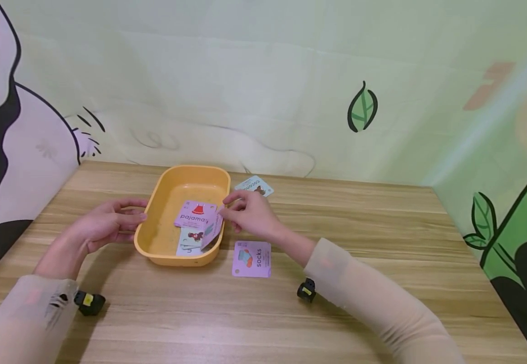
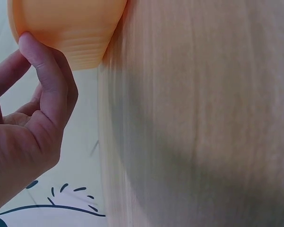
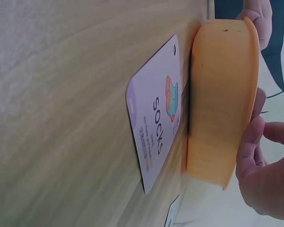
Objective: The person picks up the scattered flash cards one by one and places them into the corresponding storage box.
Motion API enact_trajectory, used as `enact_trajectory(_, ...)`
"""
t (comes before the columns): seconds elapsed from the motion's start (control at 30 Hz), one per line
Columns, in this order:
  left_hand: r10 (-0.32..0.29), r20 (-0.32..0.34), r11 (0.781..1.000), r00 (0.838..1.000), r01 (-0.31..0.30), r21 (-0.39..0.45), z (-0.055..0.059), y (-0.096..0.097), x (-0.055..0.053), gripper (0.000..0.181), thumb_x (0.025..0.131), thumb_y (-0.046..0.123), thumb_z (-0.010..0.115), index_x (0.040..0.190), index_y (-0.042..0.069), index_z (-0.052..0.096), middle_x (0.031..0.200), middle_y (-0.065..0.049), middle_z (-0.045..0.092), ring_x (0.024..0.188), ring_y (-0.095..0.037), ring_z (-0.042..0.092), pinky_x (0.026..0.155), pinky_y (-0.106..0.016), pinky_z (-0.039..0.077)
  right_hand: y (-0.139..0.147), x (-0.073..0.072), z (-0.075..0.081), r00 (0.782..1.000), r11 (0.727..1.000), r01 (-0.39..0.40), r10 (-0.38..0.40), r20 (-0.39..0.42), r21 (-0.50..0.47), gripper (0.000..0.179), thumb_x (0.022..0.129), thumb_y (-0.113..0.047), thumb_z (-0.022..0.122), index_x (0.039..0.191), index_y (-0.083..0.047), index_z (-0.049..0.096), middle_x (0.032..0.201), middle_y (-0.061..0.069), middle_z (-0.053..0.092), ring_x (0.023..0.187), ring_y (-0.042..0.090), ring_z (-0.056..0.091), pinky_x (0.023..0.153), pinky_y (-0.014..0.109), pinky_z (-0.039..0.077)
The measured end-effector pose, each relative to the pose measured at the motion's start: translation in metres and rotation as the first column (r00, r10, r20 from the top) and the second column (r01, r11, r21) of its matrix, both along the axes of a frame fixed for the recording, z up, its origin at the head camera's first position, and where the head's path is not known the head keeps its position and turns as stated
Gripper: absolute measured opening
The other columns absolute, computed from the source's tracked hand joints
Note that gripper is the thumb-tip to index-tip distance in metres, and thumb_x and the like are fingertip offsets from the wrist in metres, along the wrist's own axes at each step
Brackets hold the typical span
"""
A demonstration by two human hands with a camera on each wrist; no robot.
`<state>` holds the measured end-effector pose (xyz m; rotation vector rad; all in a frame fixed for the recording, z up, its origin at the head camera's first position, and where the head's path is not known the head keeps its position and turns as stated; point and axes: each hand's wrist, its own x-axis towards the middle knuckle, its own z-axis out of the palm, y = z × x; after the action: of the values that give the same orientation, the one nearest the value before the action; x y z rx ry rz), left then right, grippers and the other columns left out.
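Observation:
A yellow plastic tray (image 1: 186, 172) stands on the table, left of the middle. My left hand (image 1: 108, 222) holds it at its left rim; the left wrist view shows a fingertip (image 2: 26, 42) against the outer wall. Over the opposite rim, my right hand (image 1: 252, 215) pinches a purple card (image 1: 212, 232) by its edge, tilted inside the tray. Beneath and beside that card lie a purple pajamas card (image 1: 192, 215) and several white cards (image 1: 187, 245). The right wrist view shows the right hand (image 3: 270, 175) right at the rim, its held card hidden by the tray wall.
A purple socks card (image 1: 252, 259) lies face up on the table to the right of the tray. Behind the right hand is a pale blue card (image 1: 255, 185), partly covered. A printed cloth backdrop (image 1: 291, 101) rises at the table's far edge.

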<state>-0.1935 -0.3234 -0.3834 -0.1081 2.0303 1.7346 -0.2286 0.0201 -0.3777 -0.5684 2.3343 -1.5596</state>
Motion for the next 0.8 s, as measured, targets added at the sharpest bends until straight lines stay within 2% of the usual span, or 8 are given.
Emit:
enact_trajectory(0.13, 0.001, -0.006, 1.000, 1.000, -0.001, 0.015, -0.0023, -0.0010, -0.0001, 0.067, 0.105, 0.014, 0.060, 0.156, -0.006, 0.021, 0.112, -0.001, 0.071, 0.096, -0.017, 0.072, 0.083, -0.038, 0.060, -0.0004, 0.0005, -0.0002, 1.000, 1.000, 0.004, -0.004, -0.011, 0.019, 0.025, 0.096, -0.012, 0.074, 0.117, 0.000, 0.066, 0.094, 0.016, 0.075, 0.060, 0.032, 0.065, 0.069, 0.053, 0.059)
enact_trajectory(0.23, 0.003, -0.007, 1.000, 1.000, -0.003, 0.022, -0.0032, -0.0014, -0.0003, 0.066, 0.105, 0.013, 0.059, 0.156, -0.006, 0.022, 0.111, -0.001, 0.072, 0.096, -0.017, 0.072, 0.083, -0.038, 0.060, 0.0008, 0.0000, -0.0005, 1.000, 1.000, 0.005, -0.005, -0.022, 0.027, 0.024, 0.095, -0.012, 0.075, 0.115, -0.002, 0.067, 0.091, 0.009, 0.074, 0.069, 0.038, 0.068, 0.068, 0.048, 0.060)
enact_trajectory(0.33, 0.004, -0.007, 1.000, 1.000, -0.003, 0.019, -0.0032, -0.0015, -0.0005, 0.067, 0.105, 0.014, 0.060, 0.156, -0.006, 0.022, 0.112, -0.001, 0.072, 0.096, -0.017, 0.072, 0.083, -0.039, 0.060, 0.0026, -0.0006, -0.0016, 0.997, 0.997, -0.018, 0.023, -0.069, 0.071, 0.019, 0.094, -0.014, 0.076, 0.110, -0.005, 0.071, 0.089, 0.002, 0.072, 0.076, 0.030, 0.067, 0.068, 0.034, 0.058)
enact_trajectory(0.43, 0.003, -0.006, 1.000, 1.000, -0.003, 0.018, -0.0031, -0.0014, -0.0002, 0.067, 0.105, 0.014, 0.060, 0.157, -0.006, 0.022, 0.113, -0.002, 0.072, 0.097, -0.017, 0.072, 0.084, -0.039, 0.060, 0.0034, -0.0003, -0.0029, 0.986, 0.986, -0.067, 0.089, -0.142, 0.150, 0.014, 0.094, -0.017, 0.076, 0.106, -0.009, 0.074, 0.088, -0.001, 0.068, 0.080, 0.017, 0.062, 0.069, 0.024, 0.051)
enact_trajectory(0.57, 0.003, -0.006, 1.000, 1.000, -0.003, 0.021, -0.0029, -0.0012, 0.0005, 0.066, 0.105, 0.013, 0.059, 0.156, -0.006, 0.021, 0.113, -0.002, 0.072, 0.097, -0.017, 0.072, 0.084, -0.039, 0.060, 0.0021, 0.0014, -0.0034, 0.966, 0.969, -0.121, 0.165, -0.197, 0.215, 0.013, 0.098, -0.019, 0.071, 0.107, -0.010, 0.076, 0.087, -0.003, 0.066, 0.079, 0.013, 0.057, 0.070, 0.022, 0.048)
enact_trajectory(0.7, 0.004, -0.006, 1.000, 1.000, -0.004, 0.016, -0.0025, -0.0011, 0.0006, 0.067, 0.105, 0.014, 0.059, 0.157, -0.006, 0.021, 0.113, -0.001, 0.071, 0.097, -0.017, 0.072, 0.084, -0.039, 0.060, 0.0011, 0.0021, -0.0035, 0.957, 0.957, -0.148, 0.202, -0.208, 0.248, 0.018, 0.102, -0.020, 0.066, 0.111, -0.008, 0.077, 0.083, -0.001, 0.064, 0.076, 0.012, 0.054, 0.066, 0.022, 0.044)
enact_trajectory(0.8, 0.005, -0.005, 1.000, 1.000, -0.005, 0.015, -0.0020, -0.0008, 0.0007, 0.068, 0.105, 0.015, 0.060, 0.157, -0.006, 0.021, 0.113, -0.001, 0.071, 0.098, -0.017, 0.071, 0.084, -0.039, 0.060, 0.0017, 0.0025, -0.0038, 0.953, 0.953, -0.161, 0.217, -0.209, 0.256, 0.022, 0.103, -0.020, 0.063, 0.116, -0.008, 0.076, 0.087, -0.003, 0.065, 0.078, 0.012, 0.054, 0.067, 0.022, 0.044)
